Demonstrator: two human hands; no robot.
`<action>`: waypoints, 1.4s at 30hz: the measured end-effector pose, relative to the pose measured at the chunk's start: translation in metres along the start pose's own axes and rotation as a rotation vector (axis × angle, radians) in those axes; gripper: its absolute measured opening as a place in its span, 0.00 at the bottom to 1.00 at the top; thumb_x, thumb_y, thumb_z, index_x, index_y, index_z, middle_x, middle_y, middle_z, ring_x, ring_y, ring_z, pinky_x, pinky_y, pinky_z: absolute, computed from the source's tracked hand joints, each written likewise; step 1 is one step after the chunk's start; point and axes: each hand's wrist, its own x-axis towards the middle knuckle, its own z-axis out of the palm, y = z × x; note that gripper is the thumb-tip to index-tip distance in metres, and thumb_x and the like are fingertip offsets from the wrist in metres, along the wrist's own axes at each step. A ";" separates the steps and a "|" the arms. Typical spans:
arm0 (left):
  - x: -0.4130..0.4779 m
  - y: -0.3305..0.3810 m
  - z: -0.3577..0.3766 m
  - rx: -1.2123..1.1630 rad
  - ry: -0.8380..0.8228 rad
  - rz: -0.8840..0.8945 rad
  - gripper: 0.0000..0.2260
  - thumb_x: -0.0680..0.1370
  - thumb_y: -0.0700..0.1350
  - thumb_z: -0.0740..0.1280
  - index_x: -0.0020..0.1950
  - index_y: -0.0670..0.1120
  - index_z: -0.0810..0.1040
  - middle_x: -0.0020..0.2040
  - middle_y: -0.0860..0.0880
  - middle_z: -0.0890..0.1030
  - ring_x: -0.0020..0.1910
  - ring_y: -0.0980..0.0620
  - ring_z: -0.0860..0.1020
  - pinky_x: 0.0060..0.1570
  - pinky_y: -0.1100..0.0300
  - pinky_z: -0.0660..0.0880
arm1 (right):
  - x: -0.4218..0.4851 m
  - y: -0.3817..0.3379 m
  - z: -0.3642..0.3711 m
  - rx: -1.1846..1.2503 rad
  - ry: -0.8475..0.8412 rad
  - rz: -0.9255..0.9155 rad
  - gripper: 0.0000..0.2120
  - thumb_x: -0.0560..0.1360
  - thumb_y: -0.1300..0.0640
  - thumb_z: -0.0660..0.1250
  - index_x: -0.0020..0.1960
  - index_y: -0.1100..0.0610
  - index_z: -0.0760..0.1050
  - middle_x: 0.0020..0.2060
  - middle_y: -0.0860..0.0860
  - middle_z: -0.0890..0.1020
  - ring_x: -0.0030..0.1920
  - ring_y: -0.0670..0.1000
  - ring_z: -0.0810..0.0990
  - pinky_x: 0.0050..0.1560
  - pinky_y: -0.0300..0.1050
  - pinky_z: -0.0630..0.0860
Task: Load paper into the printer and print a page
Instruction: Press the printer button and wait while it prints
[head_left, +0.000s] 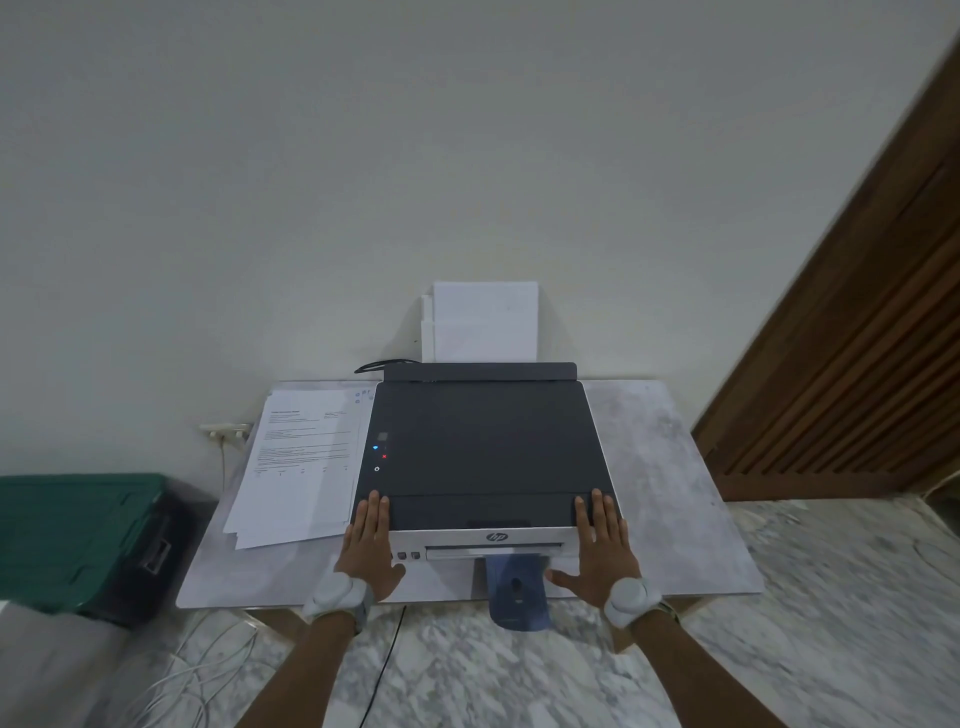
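Observation:
A dark grey printer (483, 447) with a white front sits on a low marble-patterned table (670, 493). White blank paper (480, 322) stands upright in its rear feed tray against the wall. A blue output tray (517, 592) sticks out of the front slot. Small lights glow on the printer's left panel (378, 457). My left hand (366, 545) lies flat on the front left corner of the printer, fingers on the lid. My right hand (602, 540) rests the same way on the front right corner. Neither hand holds anything.
A loose stack of printed sheets (301, 467) lies on the table left of the printer. A green and black case (83, 535) stands on the floor at the left. White cables (192, 680) lie on the floor, and a wooden slatted door (852, 364) is at the right.

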 end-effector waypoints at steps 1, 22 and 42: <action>0.000 0.000 0.000 0.003 0.001 -0.001 0.45 0.77 0.51 0.67 0.80 0.43 0.37 0.81 0.46 0.36 0.81 0.44 0.39 0.80 0.50 0.47 | 0.000 0.000 0.000 -0.009 -0.001 0.001 0.55 0.70 0.27 0.60 0.80 0.56 0.37 0.79 0.58 0.38 0.80 0.61 0.38 0.80 0.57 0.43; -0.001 0.003 0.000 0.006 0.032 -0.006 0.45 0.76 0.52 0.67 0.80 0.43 0.37 0.81 0.46 0.36 0.81 0.45 0.40 0.80 0.51 0.46 | 0.002 0.002 0.003 -0.011 0.003 0.004 0.55 0.69 0.25 0.58 0.79 0.55 0.36 0.79 0.57 0.37 0.80 0.60 0.37 0.80 0.56 0.43; -0.002 0.002 0.002 0.001 0.036 -0.008 0.45 0.76 0.52 0.66 0.80 0.43 0.37 0.81 0.47 0.36 0.81 0.45 0.39 0.80 0.51 0.46 | 0.002 0.002 0.004 0.004 0.012 0.002 0.56 0.69 0.26 0.60 0.80 0.56 0.37 0.79 0.57 0.38 0.80 0.61 0.37 0.80 0.56 0.43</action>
